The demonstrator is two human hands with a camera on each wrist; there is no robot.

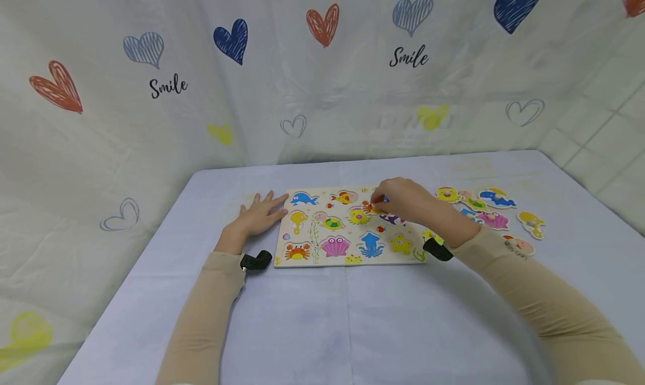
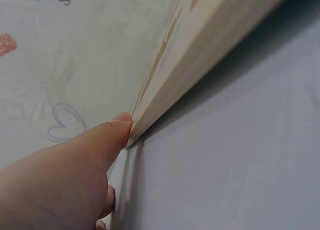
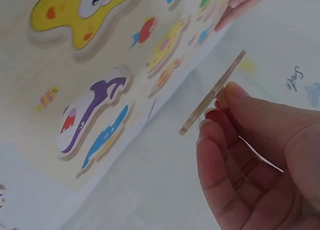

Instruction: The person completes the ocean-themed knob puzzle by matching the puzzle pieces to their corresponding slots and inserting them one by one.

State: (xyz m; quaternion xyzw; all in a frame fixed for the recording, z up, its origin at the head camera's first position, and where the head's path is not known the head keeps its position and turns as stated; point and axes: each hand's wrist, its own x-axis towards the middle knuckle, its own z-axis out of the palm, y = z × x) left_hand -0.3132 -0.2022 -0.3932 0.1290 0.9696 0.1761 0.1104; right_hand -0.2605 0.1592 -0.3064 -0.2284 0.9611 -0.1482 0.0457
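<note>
A wooden puzzle board (image 1: 314,264) printed with sea animals lies on the table. My right hand (image 1: 405,199) is over its upper right part, pinching a thin wooden puzzle piece (image 3: 212,93) between thumb and fingertips. Edge-on in the right wrist view, the piece stands apart from the board; the head view shows some of its red and orange, crab-like face. My left hand (image 1: 257,216) rests beside the board with its fingers spread, and its thumb (image 2: 112,135) touches the left edge. The right hand partly covers the whale picture (image 3: 82,117).
Several loose puzzle pieces lie to the right of the board, among them a pink shell (image 1: 494,221), a blue piece (image 1: 498,198) and a yellow seahorse (image 1: 531,224). A heart-printed curtain (image 1: 272,94) hangs behind the white table (image 1: 302,318).
</note>
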